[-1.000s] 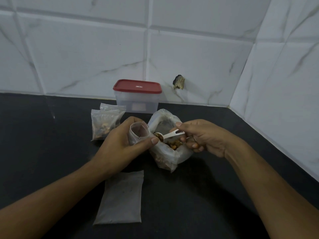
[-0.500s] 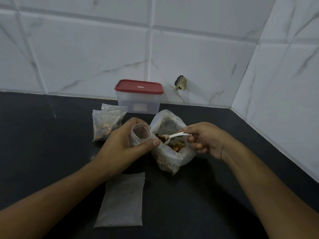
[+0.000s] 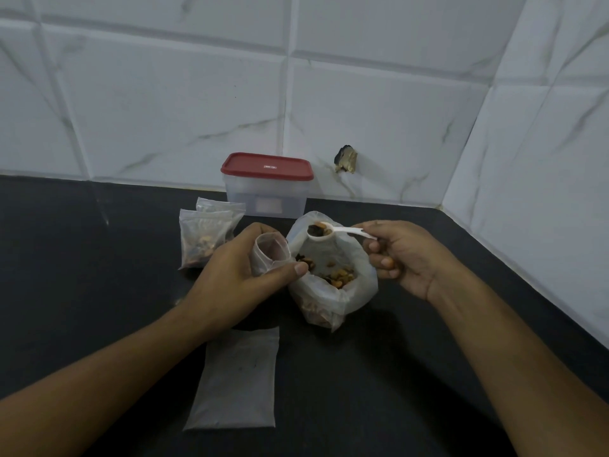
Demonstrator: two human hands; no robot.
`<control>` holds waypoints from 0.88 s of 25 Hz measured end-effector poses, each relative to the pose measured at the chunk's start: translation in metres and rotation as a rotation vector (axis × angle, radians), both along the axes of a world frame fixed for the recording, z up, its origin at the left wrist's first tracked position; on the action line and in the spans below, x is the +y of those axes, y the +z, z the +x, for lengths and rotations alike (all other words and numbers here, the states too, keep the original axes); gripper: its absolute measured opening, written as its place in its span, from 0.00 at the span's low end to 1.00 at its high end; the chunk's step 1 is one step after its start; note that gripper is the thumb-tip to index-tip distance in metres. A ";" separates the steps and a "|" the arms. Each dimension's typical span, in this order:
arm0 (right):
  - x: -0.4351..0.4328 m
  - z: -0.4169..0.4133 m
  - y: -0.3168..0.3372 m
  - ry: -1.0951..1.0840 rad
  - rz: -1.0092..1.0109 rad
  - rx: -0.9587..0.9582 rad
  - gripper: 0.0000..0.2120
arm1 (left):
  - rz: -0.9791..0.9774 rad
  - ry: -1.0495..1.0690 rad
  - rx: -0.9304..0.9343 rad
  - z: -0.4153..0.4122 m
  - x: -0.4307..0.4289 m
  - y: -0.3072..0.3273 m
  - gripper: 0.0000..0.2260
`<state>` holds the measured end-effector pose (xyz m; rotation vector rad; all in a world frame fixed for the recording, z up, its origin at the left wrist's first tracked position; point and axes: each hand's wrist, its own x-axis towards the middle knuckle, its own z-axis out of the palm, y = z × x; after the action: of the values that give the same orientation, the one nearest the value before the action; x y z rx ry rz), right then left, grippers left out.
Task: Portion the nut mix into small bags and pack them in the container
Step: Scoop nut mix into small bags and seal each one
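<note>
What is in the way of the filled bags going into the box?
The red lid sits shut on the box. The filled bags lie just in front of it, to the left, with nothing else between.

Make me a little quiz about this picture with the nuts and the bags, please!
1. True or false: the red lid is on the container.
2. Which one holds the spoon? A the left hand; B the right hand; C neither.
3. Fill the gap: the left hand holds a small open ___.

Key: 1 true; 2 B; 3 bag.
</note>
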<state>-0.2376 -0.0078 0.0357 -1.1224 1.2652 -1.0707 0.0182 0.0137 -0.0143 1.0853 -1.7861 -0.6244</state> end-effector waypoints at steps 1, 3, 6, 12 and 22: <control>0.002 0.002 0.003 0.018 -0.018 -0.046 0.12 | 0.004 0.001 0.007 -0.001 0.000 0.000 0.21; 0.007 0.008 0.008 0.077 -0.046 -0.112 0.11 | 0.013 -0.005 0.014 -0.001 -0.001 -0.001 0.20; 0.016 0.019 0.010 0.204 -0.079 -0.081 0.11 | 0.036 -0.015 0.023 -0.002 -0.002 -0.002 0.21; 0.027 0.041 0.005 0.312 -0.349 0.365 0.09 | 0.007 -0.009 0.007 -0.005 -0.003 -0.002 0.19; 0.027 0.039 0.004 0.304 -0.560 0.533 0.08 | 0.011 -0.028 0.051 -0.005 -0.003 -0.003 0.15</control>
<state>-0.1987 0.0196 0.0395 -2.0609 1.1564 -0.9447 0.0131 0.0104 -0.0175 1.0444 -1.7586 -0.6740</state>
